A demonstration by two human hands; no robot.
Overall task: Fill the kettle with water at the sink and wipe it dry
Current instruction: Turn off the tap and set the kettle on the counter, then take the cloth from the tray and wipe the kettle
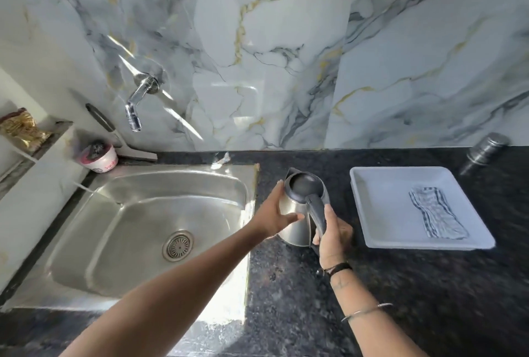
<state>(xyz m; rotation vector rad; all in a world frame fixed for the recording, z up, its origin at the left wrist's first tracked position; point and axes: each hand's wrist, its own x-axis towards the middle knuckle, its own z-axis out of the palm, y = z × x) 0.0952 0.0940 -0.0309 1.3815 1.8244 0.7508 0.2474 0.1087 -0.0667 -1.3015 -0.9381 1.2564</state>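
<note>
Head view, read from the left: a small cup point(99, 159) with a dark scrubber sits at the back corner of the sink point(86, 245), and the tap point(137, 104) juts from the marble wall above that same corner, with no water running. The basin looks dry. Just right of the sink's edge, the kettle point(297, 213) stands on the dark counter point(415, 285), lid shut, spout toward the wall. The left hand point(277, 213) lies open against its steel side, fingers spread, steadying and not clasping. The right hand point(332, 239) is closed around the dark handle. Farther right, a folded striped cloth point(438, 213) lies in a white tray point(372, 213), and a steel shaker point(486, 150) stands by the wall.

Filling has not begun, I judge. The tap is well apart from the kettle, so it must be carried across the basin; with the lid shut, water would splash off the top. An open palm on smooth steel could slip once wet. The cloth is well to the right, so a dripping kettle may wet the counter on the way.
</note>
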